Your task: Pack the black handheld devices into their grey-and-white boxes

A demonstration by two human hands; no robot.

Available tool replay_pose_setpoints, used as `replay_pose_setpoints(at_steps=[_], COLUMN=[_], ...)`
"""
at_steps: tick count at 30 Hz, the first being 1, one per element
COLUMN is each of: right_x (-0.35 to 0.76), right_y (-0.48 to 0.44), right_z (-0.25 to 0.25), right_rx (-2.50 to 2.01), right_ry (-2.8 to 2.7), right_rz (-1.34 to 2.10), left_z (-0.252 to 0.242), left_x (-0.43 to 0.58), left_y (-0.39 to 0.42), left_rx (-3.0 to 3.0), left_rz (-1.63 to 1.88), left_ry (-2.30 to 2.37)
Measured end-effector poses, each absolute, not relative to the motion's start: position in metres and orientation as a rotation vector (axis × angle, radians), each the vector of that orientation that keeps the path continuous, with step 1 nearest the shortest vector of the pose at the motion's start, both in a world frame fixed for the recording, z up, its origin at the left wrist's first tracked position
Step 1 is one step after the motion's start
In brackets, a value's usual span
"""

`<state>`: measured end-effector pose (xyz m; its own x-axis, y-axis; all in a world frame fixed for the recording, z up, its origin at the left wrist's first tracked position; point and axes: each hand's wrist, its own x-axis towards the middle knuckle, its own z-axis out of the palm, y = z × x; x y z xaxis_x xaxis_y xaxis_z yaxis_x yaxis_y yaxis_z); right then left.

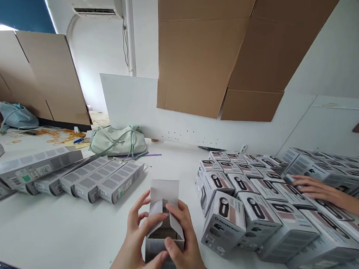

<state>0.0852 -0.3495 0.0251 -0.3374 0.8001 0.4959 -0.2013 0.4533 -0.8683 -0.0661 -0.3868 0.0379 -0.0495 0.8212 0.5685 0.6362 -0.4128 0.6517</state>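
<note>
Between my hands, near the front edge of the table, stands a small grey carton [161, 248] with its top flaps raised. My left hand [143, 234] grips its left side, the fingers curled over the side flap and the thumb on the front. My right hand [187, 241] wraps the right side, with fingertips at the opening and the thumb on the front rim. A tall back flap [165, 189] sticks up behind my fingers. What lies inside is mostly hidden; a dark interior shows.
Closed printed boxes [224, 223] stand in rows at the right, where another person's hand [320, 189] rests on them. Flattened grey cartons [114, 183] lie at the left. Behind them are a pale green bag [119, 140] and rubber bands [56, 136].
</note>
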Motion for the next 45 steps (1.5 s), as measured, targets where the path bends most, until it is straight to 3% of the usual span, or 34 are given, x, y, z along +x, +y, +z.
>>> replay_pose_setpoints(at_steps=[9, 16, 21, 28, 45], right_x=[0.09, 0.083, 0.078, 0.081, 0.087], right_y=[-0.346, -0.347, -0.35, -0.354, -0.367], right_z=[0.024, 0.006, 0.002, 0.006, 0.013], right_rx=[-0.458, -0.388, -0.41, -0.52, -0.58], right_ry=[-1.388, -1.342, -1.281, -1.368, -1.393], right_rz=[1.075, 1.011, 0.912, 0.701, 0.732], left_z=[0.017, -0.008, -0.003, 0.008, -0.016], left_x=[-0.055, -0.035, -0.031, -0.027, -0.048], left_y=[-0.372, -0.374, -0.376, -0.378, -0.387], left_rx=[1.847, 1.538, 1.424, 1.403, 1.515], left_rz=[1.983, 2.177, 2.284, 2.19, 1.763], left_ry=[1.428, 1.399, 1.093, 0.904, 0.693])
